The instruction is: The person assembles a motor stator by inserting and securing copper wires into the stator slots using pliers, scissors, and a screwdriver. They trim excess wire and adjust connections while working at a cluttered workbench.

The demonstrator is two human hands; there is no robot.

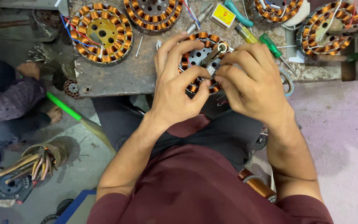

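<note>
One small package shows: a flat, square yellow box (223, 15) with a red diamond mark and pale edge, lying tilted on the table (129, 74) near its far edge, just beside a teal tool handle (238, 13).

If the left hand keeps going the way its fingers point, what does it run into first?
The left hand points up the bench, its fingers already on the copper-wound stator both hands hold. Beyond that, probably the stator at the bench's far edge, though depth is unclear.
</note>
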